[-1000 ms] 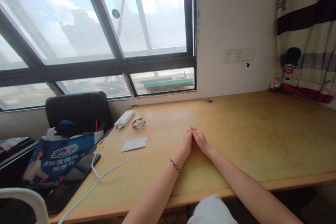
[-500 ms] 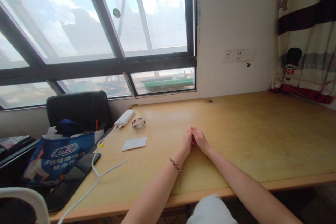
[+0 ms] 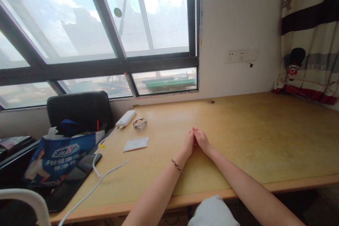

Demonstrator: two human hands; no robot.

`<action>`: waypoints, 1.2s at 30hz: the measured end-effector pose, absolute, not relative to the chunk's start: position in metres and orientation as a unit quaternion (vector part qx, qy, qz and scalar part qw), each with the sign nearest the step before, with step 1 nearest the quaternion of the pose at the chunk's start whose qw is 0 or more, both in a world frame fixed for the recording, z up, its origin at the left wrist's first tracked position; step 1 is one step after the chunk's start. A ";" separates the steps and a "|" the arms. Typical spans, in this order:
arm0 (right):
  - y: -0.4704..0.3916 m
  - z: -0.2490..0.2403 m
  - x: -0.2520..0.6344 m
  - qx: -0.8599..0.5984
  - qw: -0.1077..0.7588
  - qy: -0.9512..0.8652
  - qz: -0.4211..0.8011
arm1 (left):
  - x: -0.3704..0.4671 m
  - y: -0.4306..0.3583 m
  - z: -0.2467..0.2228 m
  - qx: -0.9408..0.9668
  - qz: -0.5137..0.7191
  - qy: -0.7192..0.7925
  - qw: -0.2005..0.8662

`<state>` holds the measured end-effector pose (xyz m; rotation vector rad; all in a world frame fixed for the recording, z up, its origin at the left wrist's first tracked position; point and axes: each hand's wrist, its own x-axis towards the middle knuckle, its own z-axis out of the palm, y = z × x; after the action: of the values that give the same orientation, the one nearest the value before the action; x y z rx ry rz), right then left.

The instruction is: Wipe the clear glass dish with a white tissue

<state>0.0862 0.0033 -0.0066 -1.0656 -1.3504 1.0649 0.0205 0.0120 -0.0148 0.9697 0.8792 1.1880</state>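
On the wooden desk (image 3: 254, 137), my left hand (image 3: 189, 142) and my right hand (image 3: 201, 140) rest against each other in front of me. Their fingers are closed and pressed together, and no object shows between them; the palms are hidden. A braided bracelet (image 3: 176, 167) circles my left wrist. To the left of the hands, apart from them, lies a flat white packet (image 3: 136, 144). Behind it sits a silvery openwork ring-shaped thing (image 3: 140, 124). A white power bank (image 3: 126, 118) with a cable plugged in lies near the desk's left edge.
A white cable (image 3: 106, 174) runs down the left side of the desk. Beside it are a dark flat slab (image 3: 72, 183), a blue shopping bag (image 3: 62, 159) and a black chair back (image 3: 79, 111). Wall sockets (image 3: 236, 56) and a patterned curtain (image 3: 309, 39) are at right.
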 end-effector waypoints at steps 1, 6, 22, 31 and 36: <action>0.004 -0.007 0.086 -0.448 0.528 -0.568 0.445 | 0.021 0.012 -0.015 0.422 0.520 0.385 0.635; 0.005 -0.009 0.087 -0.455 0.524 -0.571 0.438 | 0.021 0.012 -0.015 0.417 0.520 0.382 0.640; 0.002 -0.005 0.087 -0.459 0.518 -0.576 0.434 | 0.021 0.013 -0.015 0.428 0.515 0.395 0.629; 0.002 -0.004 0.087 -0.462 0.514 -0.579 0.431 | 0.021 0.015 -0.018 0.436 0.513 0.398 0.624; 0.003 -0.005 0.087 -0.461 0.517 -0.576 0.434 | 0.021 0.017 -0.019 0.437 0.509 0.403 0.622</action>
<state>0.0870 0.0032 -0.0046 -1.1068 -1.3821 1.0416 0.0211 0.0171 -0.0194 1.0045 0.9271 1.1705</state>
